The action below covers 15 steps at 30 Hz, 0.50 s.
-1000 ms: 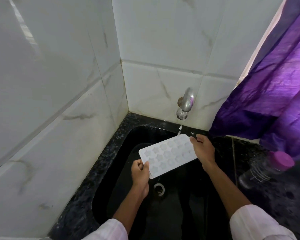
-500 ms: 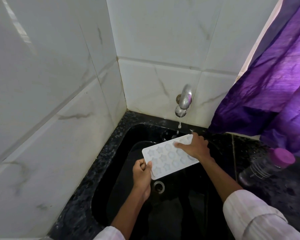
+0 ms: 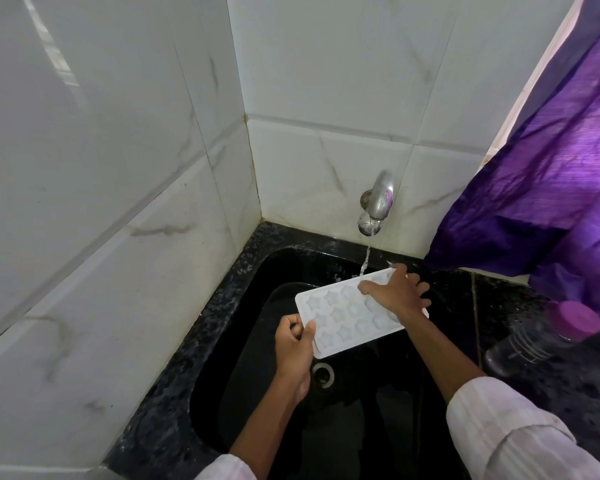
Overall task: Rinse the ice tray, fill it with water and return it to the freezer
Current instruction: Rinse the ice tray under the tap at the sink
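Two hands worked the ice tray (image 3: 340, 315) under the tap (image 3: 378, 206) at twelve o'clock: left hand (image 3: 293, 344) pinched its edge, right hand (image 3: 397, 294) fingers spread across it; rinsing underway, filling and freezing outstanding.

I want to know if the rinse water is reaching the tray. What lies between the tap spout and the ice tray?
In the head view, only a thin stream of water runs from the tap to the far edge of the ice tray.
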Each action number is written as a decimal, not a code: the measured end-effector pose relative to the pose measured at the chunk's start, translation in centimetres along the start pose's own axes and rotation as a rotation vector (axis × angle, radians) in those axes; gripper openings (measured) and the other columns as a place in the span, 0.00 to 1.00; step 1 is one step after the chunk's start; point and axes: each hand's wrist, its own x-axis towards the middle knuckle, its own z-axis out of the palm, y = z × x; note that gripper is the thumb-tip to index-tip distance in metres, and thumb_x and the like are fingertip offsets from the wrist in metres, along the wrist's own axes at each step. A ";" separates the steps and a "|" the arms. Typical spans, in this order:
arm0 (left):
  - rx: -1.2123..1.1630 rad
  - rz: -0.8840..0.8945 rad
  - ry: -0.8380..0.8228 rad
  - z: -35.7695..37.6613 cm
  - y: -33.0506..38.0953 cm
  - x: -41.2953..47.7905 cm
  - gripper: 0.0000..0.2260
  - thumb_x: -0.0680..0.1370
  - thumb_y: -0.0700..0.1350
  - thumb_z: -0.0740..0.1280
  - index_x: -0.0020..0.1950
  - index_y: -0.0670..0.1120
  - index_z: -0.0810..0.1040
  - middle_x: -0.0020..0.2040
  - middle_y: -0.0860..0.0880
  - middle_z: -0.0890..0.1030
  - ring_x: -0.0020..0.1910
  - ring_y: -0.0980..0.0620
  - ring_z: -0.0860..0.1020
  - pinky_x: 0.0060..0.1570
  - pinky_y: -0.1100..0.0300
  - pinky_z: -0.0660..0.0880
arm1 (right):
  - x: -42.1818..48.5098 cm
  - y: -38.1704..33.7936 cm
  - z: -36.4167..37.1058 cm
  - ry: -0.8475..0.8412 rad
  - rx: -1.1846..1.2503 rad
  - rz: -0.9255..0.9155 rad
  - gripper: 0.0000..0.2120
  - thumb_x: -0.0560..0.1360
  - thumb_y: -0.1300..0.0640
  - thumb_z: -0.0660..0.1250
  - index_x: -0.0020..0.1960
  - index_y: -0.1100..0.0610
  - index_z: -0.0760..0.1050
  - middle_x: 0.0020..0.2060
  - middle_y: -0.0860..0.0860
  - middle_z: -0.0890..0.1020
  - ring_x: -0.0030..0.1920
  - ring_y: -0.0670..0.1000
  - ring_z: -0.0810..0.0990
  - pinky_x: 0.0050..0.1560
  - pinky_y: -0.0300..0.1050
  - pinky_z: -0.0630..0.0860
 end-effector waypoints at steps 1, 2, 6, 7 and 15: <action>-0.003 0.001 0.004 0.0 -0.1 0.0 0.03 0.82 0.37 0.64 0.54 0.38 0.73 0.48 0.44 0.85 0.49 0.46 0.84 0.44 0.53 0.82 | -0.2 0.0 0.1 0.022 0.005 -0.012 0.43 0.62 0.38 0.74 0.71 0.50 0.62 0.68 0.56 0.67 0.68 0.59 0.61 0.67 0.58 0.61; -0.003 0.003 0.011 0.0 -0.1 0.0 0.02 0.82 0.37 0.64 0.54 0.39 0.73 0.48 0.44 0.85 0.48 0.47 0.84 0.43 0.55 0.83 | -0.3 0.0 0.2 0.033 0.010 -0.026 0.43 0.63 0.37 0.74 0.71 0.50 0.62 0.68 0.55 0.67 0.68 0.59 0.61 0.67 0.58 0.61; 0.038 0.033 0.026 -0.5 0.3 0.7 0.01 0.82 0.38 0.65 0.53 0.41 0.73 0.50 0.40 0.84 0.50 0.44 0.84 0.48 0.47 0.82 | -0.5 0.0 0.4 -0.001 0.041 -0.016 0.47 0.64 0.33 0.73 0.75 0.48 0.58 0.70 0.55 0.65 0.71 0.58 0.60 0.68 0.58 0.60; 0.048 0.037 0.024 -0.7 0.6 0.9 0.01 0.82 0.38 0.65 0.52 0.42 0.74 0.51 0.40 0.84 0.51 0.43 0.84 0.49 0.45 0.82 | -0.5 0.0 0.5 -0.018 0.053 0.011 0.48 0.64 0.32 0.73 0.76 0.49 0.57 0.70 0.56 0.64 0.71 0.58 0.60 0.68 0.58 0.60; 0.042 0.028 0.001 -0.7 0.6 0.7 0.02 0.82 0.38 0.64 0.53 0.41 0.73 0.51 0.39 0.84 0.52 0.42 0.84 0.49 0.46 0.83 | -0.7 -0.7 0.1 -0.022 0.071 0.078 0.44 0.63 0.39 0.75 0.72 0.52 0.60 0.68 0.57 0.64 0.68 0.59 0.61 0.66 0.58 0.61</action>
